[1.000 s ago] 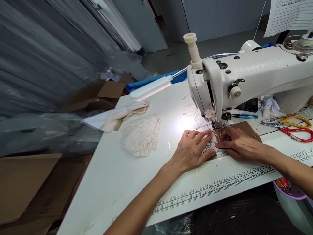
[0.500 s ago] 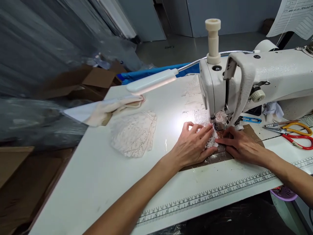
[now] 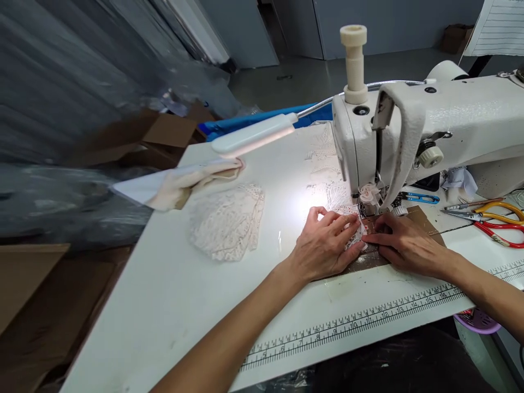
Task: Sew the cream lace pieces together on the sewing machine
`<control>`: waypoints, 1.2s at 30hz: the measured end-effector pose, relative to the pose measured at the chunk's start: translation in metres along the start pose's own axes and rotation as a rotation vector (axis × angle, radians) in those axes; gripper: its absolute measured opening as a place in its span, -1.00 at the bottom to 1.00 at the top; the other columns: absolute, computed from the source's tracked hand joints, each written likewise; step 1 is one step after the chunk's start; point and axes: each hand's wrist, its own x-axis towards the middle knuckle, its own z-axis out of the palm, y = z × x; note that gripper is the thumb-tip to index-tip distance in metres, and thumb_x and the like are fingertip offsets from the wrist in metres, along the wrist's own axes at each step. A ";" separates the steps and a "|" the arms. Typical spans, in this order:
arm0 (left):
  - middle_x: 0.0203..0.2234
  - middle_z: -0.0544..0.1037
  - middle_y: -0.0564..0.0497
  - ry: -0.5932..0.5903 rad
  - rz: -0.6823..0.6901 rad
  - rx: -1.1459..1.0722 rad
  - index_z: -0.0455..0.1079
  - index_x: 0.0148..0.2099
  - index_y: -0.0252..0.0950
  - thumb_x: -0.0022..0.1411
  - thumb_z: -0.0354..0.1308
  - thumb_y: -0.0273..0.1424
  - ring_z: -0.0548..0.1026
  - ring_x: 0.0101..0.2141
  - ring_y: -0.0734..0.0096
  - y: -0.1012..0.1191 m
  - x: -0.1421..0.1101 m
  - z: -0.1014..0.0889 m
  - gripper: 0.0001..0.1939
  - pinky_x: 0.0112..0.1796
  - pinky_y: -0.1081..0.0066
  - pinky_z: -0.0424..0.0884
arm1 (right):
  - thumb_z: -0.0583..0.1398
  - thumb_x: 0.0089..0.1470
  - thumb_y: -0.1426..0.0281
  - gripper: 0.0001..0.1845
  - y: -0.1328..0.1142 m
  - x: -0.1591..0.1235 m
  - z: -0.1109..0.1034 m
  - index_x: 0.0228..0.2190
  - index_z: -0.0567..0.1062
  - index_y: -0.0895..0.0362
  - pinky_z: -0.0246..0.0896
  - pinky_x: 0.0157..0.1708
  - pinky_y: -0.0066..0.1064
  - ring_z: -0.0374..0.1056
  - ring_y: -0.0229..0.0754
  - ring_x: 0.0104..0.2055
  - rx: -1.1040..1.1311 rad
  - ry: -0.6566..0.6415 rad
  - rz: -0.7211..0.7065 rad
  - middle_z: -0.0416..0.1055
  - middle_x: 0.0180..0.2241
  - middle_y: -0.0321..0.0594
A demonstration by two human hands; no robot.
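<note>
A small piece of white lace fabric [image 3: 362, 231] lies under the needle area of a white sewing machine [image 3: 380, 125]. My left hand [image 3: 327, 243] rests on it from the left, fingers stretched and pressing down, and hides much of it. From the right, my right hand [image 3: 399, 240] has its fingers bent and pinches the lace's edge close to the presser foot. The fingertips partly hide that grip. More lace [image 3: 335, 199] extends behind the needle onto the lit table. A pale fabric flower [image 3: 369, 193] hangs at the machine head.
A lace pile [image 3: 227, 226] and a folded cream cloth [image 3: 192, 183] lie left on the white table [image 3: 164, 305]. A lamp [image 3: 254, 135] hangs over it. Blue snips [image 3: 421, 197] and red-and-yellow-handled scissors [image 3: 497, 218] lie right. A printed ruler [image 3: 352, 327] follows the front edge.
Both hands keep nearly the same places, and the lace under them has shifted slightly. The whole view has moved a little.
</note>
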 end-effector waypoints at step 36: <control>-0.13 0.60 -0.12 0.056 -0.040 -0.039 0.42 -0.07 -0.37 0.28 0.03 -0.49 0.45 -0.37 0.24 0.007 -0.001 0.007 -0.78 -0.30 0.15 0.23 | 0.03 0.27 0.45 -0.72 0.007 0.000 -0.002 -0.10 0.49 0.15 0.32 -0.27 -0.25 0.24 -0.14 -0.25 -0.276 -0.031 -0.155 0.33 -0.22 -0.06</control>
